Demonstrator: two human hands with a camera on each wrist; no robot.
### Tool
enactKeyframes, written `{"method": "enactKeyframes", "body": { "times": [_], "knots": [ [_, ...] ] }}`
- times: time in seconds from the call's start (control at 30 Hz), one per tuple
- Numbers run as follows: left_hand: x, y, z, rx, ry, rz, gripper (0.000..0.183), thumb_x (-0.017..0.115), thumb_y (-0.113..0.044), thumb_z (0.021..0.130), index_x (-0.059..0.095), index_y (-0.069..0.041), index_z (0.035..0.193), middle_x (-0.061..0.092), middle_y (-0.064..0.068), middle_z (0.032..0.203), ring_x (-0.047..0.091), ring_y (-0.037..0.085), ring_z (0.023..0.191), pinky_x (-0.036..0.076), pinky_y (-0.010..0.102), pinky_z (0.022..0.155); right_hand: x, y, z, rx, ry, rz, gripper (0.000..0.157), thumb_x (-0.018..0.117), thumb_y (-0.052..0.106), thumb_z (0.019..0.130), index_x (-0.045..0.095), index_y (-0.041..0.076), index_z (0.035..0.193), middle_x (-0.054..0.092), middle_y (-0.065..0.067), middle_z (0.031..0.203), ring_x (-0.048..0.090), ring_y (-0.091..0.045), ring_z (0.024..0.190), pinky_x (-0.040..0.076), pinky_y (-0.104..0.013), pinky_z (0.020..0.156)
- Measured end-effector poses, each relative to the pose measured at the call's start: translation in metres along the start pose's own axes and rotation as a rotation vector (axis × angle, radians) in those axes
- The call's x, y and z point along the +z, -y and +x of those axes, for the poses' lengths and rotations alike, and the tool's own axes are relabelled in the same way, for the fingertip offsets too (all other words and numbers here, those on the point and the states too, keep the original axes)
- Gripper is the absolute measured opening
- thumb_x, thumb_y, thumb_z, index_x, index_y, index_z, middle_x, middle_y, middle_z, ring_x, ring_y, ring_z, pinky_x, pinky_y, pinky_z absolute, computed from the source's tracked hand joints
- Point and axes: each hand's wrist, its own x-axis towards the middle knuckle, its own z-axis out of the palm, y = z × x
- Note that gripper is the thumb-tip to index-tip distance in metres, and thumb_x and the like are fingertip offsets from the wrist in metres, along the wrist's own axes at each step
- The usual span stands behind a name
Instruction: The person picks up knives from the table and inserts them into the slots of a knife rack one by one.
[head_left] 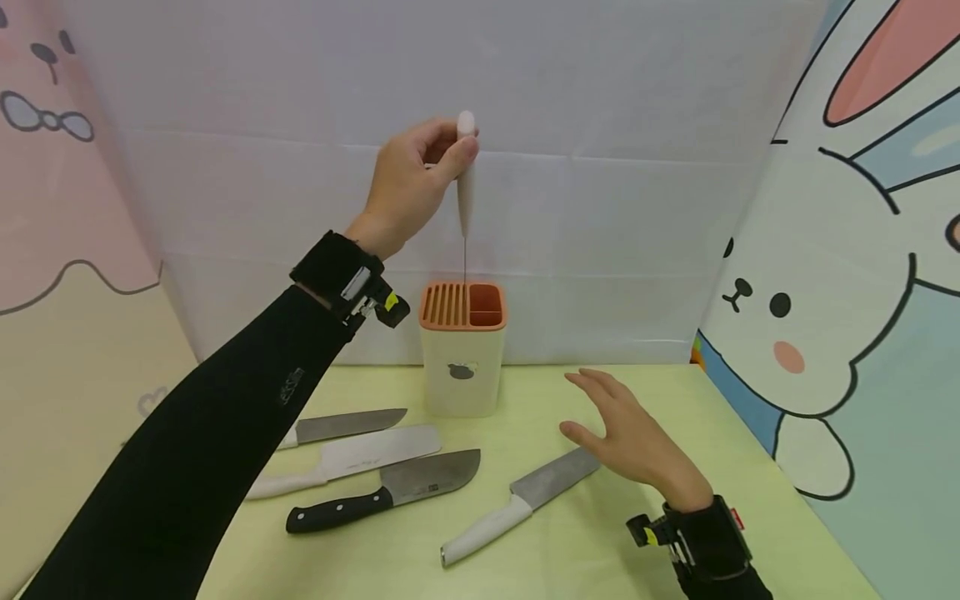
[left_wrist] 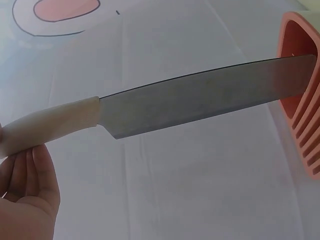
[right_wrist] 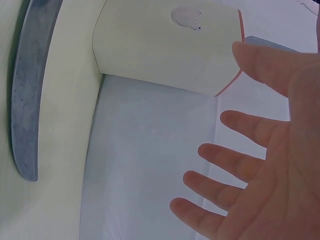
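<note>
The knife (left_wrist: 200, 97) hangs almost upright from the left hand (head_left: 422, 179), its pale cream handle pinched between thumb and fingers, handle up and blade down. The blade is grey metal, long and broad with an angular heel, and seen nearly edge-on from the head. Its tip is at the top of the knife holder (head_left: 461, 392); whether it has entered cannot be told. The holder stands upright on the bench (head_left: 532, 392), below the left hand and beyond and left of the right hand (head_left: 633, 437): cream body, dark printed mark, orange top with parallel slots beside two open compartments.
</note>
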Motion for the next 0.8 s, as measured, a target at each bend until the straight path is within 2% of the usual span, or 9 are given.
{"method": "enactKeyframes", "body": {
  "times": [0.27, 0.5, 0.8],
  "knots": [
    [0.007, 0.052, 0.018, 0.004, 0.023, 0.016, 0.032, 0.061, -0.037, 0.094, 0.063, -0.017, 0.118, 0.062, -0.002, 0.104, 0.054, 0.009, 0.097, 0.043, 0.025, 0.083, 0.000, 0.001, 0.001, -0.001, 0.002, 0.015, 0.065, 0.058, 0.046, 0.094, 0.034, 0.016, 0.147, 0.030, -0.013, 0.148, 0.028, -0.033, 0.134, 0.034, -0.060, 0.100],
    [0.015, 0.069, 0.014, 0.021, 0.036, 0.044, 0.032, 0.059, -0.038, 0.095, 0.063, -0.017, 0.120, 0.061, -0.005, 0.102, 0.054, 0.006, 0.094, 0.044, 0.025, 0.081, -0.001, 0.001, 0.001, -0.006, 0.000, 0.015, 0.065, 0.058, 0.046, 0.094, 0.034, 0.016, 0.147, 0.030, -0.013, 0.148, 0.028, -0.033, 0.134, 0.034, -0.060, 0.099],
    [0.018, 0.089, 0.009, 0.005, 0.045, 0.084, 0.035, 0.059, -0.039, 0.095, 0.062, -0.016, 0.122, 0.061, -0.007, 0.101, 0.053, 0.005, 0.094, 0.045, 0.025, 0.080, 0.000, 0.002, 0.001, -0.011, -0.004, 0.026, 0.065, 0.058, 0.046, 0.094, 0.035, 0.015, 0.146, 0.031, -0.012, 0.148, 0.029, -0.033, 0.133, 0.034, -0.060, 0.099]
  ]
}}
